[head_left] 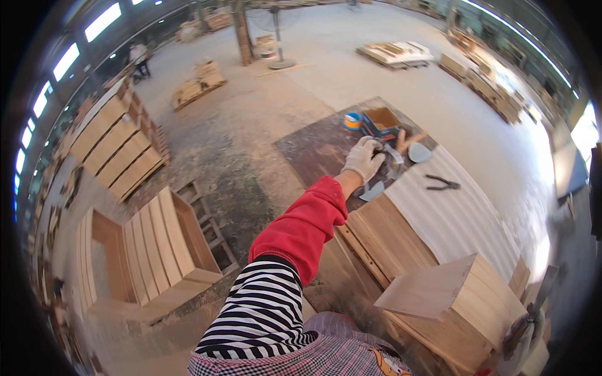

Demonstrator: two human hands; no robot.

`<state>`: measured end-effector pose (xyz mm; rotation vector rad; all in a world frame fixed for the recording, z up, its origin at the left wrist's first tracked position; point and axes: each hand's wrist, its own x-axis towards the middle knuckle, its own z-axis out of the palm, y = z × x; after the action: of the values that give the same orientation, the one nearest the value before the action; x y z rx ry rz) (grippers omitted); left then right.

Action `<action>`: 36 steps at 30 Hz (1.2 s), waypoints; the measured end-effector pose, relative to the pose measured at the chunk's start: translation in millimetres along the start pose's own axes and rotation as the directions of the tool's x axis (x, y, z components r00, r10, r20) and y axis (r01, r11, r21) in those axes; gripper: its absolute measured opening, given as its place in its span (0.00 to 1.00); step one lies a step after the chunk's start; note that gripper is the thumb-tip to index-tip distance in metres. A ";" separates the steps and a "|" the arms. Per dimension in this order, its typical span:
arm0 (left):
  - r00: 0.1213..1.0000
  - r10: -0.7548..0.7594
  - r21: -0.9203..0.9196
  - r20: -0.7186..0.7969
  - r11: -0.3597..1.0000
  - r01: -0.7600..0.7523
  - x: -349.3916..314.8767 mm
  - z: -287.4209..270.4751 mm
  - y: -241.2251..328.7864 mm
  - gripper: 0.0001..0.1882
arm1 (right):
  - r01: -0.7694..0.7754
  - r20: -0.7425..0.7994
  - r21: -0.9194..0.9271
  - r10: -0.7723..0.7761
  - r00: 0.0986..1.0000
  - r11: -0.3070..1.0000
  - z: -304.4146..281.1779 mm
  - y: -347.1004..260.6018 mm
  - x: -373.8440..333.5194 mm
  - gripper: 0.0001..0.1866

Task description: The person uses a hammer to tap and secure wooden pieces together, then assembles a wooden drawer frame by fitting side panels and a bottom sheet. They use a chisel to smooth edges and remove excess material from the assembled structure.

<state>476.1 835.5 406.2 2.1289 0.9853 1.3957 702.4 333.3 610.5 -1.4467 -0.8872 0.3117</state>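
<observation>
My left hand (365, 159), in a whitish glove below a red sleeve, reaches to the far end of the worktable. Its fingers curl over a small dark item that I cannot make out. Close beside it lie a pale curved strip (395, 158), a grey flat piece (372, 192) and a round greyish pad (419, 152). At the lower right my right hand (522, 329) shows small and blurred, seemingly closed around a dark tool (547, 288) whose kind is unclear. It is beside a wooden drawer-like box (451, 291) on the near part of the table.
Black-handled pliers (443, 183) lie on a white foam sheet (439, 210). Beyond my left hand stand an open cardboard box (381, 118) and a blue-and-orange tape roll (352, 121). Wooden drawer units (157, 244) stand at left, near a tall stack (119, 144). A fan (279, 44) stands farther off.
</observation>
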 end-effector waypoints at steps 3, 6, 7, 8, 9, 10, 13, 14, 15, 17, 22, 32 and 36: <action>0.992 0.036 -0.198 -0.122 0.978 -0.060 5.3 -50.2 37.5 0.15 | 0.046 0.198 -0.011 -0.043 0.979 0.999 6.1 -11.4 3.8 0.23; 0.993 -0.106 -0.576 -0.056 0.816 0.054 5.1 -82.2 107.2 0.11 | 0.078 0.190 -0.028 -0.071 0.979 0.997 -1.6 -8.7 1.2 0.24; 0.983 -0.181 -0.722 0.041 0.674 0.154 -5.3 -99.4 152.3 0.10 | 0.063 0.184 -0.033 -0.056 0.981 0.997 0.1 -11.3 0.7 0.24; 0.961 -0.234 -0.829 0.146 0.502 0.248 -18.0 -111.0 190.8 0.10 | 0.049 0.180 -0.034 -0.042 0.983 0.998 1.4 -13.5 0.4 0.24; 0.971 -0.180 -0.843 0.157 0.488 0.227 -31.5 -114.4 219.1 0.10 | 0.040 0.212 -0.019 -0.035 0.977 0.999 1.9 -14.6 0.9 0.24; 0.977 -0.124 -0.857 0.171 0.472 0.210 -46.6 -112.5 239.9 0.10 | 0.030 0.240 -0.007 -0.027 0.970 1.000 1.7 -15.6 1.3 0.24; 0.913 0.347 -0.617 0.216 0.773 -0.148 -84.1 -90.3 284.5 0.14 | -0.004 0.249 0.015 0.001 0.968 1.000 1.1 -13.6 -1.7 0.24; 0.864 0.358 -0.613 0.354 0.787 -0.076 -97.1 -80.1 299.6 0.14 | -0.004 0.283 0.026 -0.003 0.959 1.000 1.5 -16.7 -1.8 0.25; 0.820 0.443 -0.592 0.363 0.789 -0.164 -106.2 -68.8 309.5 0.14 | -0.004 0.313 0.036 -0.007 0.950 0.999 -0.7 -18.4 -1.1 0.25; 0.823 0.378 -0.573 0.424 0.816 -0.079 -116.8 -59.7 323.5 0.14 | -0.012 0.354 0.051 -0.007 0.935 0.999 -6.8 -18.8 0.8 0.25; 0.813 0.257 -0.563 0.523 0.820 0.103 -107.4 -57.5 341.3 0.23 | 0.060 0.292 0.055 -0.074 0.954 0.997 -20.3 10.3 3.7 0.21; 0.810 0.044 -0.626 0.585 0.660 0.416 -80.6 -2.4 302.7 0.09 | 0.025 0.310 0.004 -0.025 0.950 1.000 -7.5 -12.2 -8.1 0.20; 0.793 -0.016 -0.579 0.609 0.675 0.458 -69.9 -1.3 311.6 0.09 | 0.056 0.276 -0.020 -0.048 0.960 0.998 -7.0 -8.2 -6.0 0.21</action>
<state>561.7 575.6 570.9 1.5569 0.3677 0.7260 700.6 322.9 617.0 -1.4238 -1.1565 0.4709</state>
